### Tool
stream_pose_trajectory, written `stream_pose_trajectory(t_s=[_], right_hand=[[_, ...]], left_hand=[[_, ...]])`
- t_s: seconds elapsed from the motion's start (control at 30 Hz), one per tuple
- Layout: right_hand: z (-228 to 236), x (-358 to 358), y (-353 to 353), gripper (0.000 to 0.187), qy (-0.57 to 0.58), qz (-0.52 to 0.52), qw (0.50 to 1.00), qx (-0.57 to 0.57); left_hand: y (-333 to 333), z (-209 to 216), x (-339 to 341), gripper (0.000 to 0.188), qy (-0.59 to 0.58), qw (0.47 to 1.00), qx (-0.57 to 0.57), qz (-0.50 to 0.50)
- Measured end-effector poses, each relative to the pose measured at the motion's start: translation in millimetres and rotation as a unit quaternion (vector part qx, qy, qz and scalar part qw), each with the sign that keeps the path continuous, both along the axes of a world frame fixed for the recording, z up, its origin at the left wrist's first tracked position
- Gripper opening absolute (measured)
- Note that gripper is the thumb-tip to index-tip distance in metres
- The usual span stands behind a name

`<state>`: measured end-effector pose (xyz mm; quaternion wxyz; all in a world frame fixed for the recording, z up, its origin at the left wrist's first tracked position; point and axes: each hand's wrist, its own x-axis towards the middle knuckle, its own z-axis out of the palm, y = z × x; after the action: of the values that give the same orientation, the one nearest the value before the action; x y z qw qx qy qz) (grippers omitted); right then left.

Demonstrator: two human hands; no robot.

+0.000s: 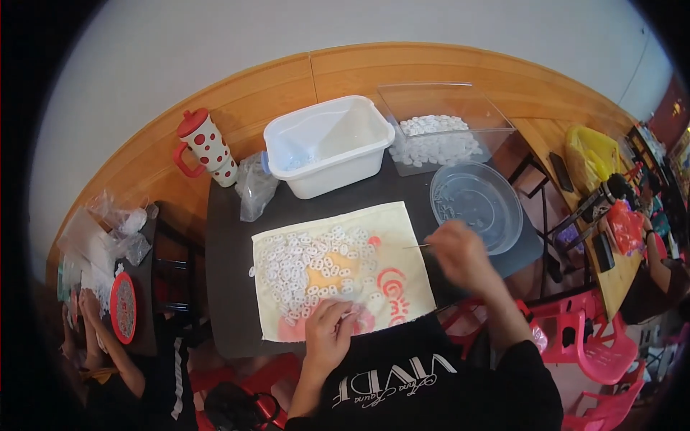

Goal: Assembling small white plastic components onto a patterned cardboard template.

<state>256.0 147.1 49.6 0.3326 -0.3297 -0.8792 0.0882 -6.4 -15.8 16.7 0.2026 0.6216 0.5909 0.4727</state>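
Left hand [329,336] curled low, right hand [463,253] gripping a thin metal needle-like tool [417,246]

Fingers bent, the left hand sits at the near edge of a cream fabric cloth with red print [406,221]. Its thumb and forefinger are drawn close together, but I cannot tell whether they pinch anything. The right forearm slants in from the lower right, and that hand is closed on the tool, whose slim shaft points left above the cloth.

Small white oval pieces with paired openings [286,276], smooth and plastic-looking, lie heaped over the cloth's left half, thinning toward its middle. The cloth is spread on a dark flat worktop [233,287]. Beyond it stands a glossy white rectangular plastic tub with rounded corners [334,172]; to the tub's right, a clear rigid rectangular box [449,91] contains more white pieces. Near the right hand is a shallow round translucent plastic dish [496,215].
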Motion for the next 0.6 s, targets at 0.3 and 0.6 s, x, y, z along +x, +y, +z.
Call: stream_pose_trajectory(t_s=[0.3,0.6], right_hand=[[19.3,50.8,46.4,0.031,-0.127,-0.097,0.986,-0.053],[-0.5,41.5,62.5,0.032,-0.191,-0.003,0.979,-0.065]], left_hand=[[-2.6,1.0,-8.4,0.018,0.015,1.0,0.016,0.002],[46.0,31.6,-32.2,0.017,0.245,0.968,0.035,0.052]])
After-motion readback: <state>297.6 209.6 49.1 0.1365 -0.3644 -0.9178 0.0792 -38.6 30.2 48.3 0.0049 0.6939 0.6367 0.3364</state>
